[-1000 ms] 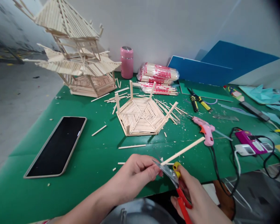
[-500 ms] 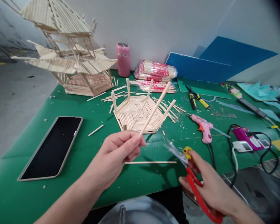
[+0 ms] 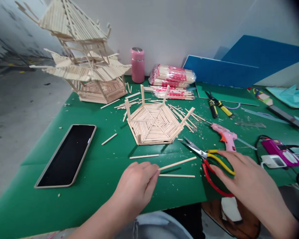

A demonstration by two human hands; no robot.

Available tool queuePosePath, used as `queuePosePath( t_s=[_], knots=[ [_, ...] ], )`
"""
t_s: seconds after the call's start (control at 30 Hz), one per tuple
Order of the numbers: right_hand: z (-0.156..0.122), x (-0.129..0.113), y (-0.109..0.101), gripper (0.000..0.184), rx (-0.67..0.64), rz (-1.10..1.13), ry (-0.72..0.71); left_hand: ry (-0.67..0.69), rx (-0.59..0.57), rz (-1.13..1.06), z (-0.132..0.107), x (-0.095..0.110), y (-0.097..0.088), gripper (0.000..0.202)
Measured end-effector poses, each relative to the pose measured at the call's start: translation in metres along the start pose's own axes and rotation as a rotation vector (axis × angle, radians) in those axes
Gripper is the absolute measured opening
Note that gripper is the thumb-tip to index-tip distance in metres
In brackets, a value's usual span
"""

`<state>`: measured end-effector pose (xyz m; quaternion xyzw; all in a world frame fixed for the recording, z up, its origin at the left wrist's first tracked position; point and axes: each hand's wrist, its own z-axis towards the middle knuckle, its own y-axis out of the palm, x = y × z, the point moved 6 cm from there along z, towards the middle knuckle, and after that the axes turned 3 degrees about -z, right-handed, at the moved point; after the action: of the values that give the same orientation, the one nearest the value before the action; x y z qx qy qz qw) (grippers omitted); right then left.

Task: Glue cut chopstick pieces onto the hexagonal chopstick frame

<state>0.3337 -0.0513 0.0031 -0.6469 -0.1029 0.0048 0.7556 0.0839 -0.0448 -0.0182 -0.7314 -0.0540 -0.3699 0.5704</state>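
Note:
My left hand [image 3: 139, 181] is closed on a thin wooden stick [image 3: 178, 163], which points right and slightly up over the table. Just below it, another stick [image 3: 178, 176] lies flat, its left end hidden by that hand. My right hand [image 3: 249, 179] has its thumb and fingers at the handles of red-and-yellow scissors [image 3: 203, 154], low at the tabletop with blades apart and pointing up-left. Beyond both hands sits a hexagonal stick base [image 3: 153, 124] with upright posts at its corners. A shorter stick [image 3: 144, 156] lies in front of it.
A stick pagoda [image 3: 97, 73] stands back left, near a pink flask [image 3: 138, 66] and bagged sticks [image 3: 173, 74]. A phone [image 3: 66, 156] lies left. To the right are a pink glue gun [image 3: 224, 134], pliers [image 3: 218, 106] and a purple power strip [image 3: 276, 151] with cables.
My left hand has lowered its stick from steeply raised to nearly level. The scissors have swung to lie lower, with my right hand farther right. A short stick now lies before the base.

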Motion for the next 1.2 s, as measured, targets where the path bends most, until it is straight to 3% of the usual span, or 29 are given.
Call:
queuePosePath(
  t_s=[0.1,0.17,0.23,0.37,0.57,1.03,1.2],
  knots=[
    [0.005,-0.03,-0.031,0.031,0.212,0.161,-0.019,0.019,-0.025,0.079,0.001,0.004,0.002,0.033],
    [0.008,-0.061,-0.042,0.023,0.278,0.321,-0.141,0.039,-0.036,0.117,0.001,0.008,0.003,0.034],
    [0.009,-0.096,-0.038,0.024,0.18,0.43,-0.336,0.058,-0.053,0.152,0.0,0.012,0.003,0.034],
    [0.008,-0.136,-0.017,0.026,-0.01,0.413,-0.443,0.11,-0.049,0.232,-0.005,0.016,0.003,0.029],
    [0.011,-0.139,0.002,0.021,-0.078,0.406,-0.435,0.14,0.01,0.339,-0.008,0.017,0.005,0.023],
    [0.017,-0.143,0.001,0.021,-0.055,0.412,-0.359,0.016,-0.05,0.351,-0.004,0.01,0.002,0.023],
    [0.022,-0.142,-0.001,0.023,-0.032,0.411,-0.292,-0.038,0.003,0.318,0.001,0.01,0.001,0.022]
  ],
)
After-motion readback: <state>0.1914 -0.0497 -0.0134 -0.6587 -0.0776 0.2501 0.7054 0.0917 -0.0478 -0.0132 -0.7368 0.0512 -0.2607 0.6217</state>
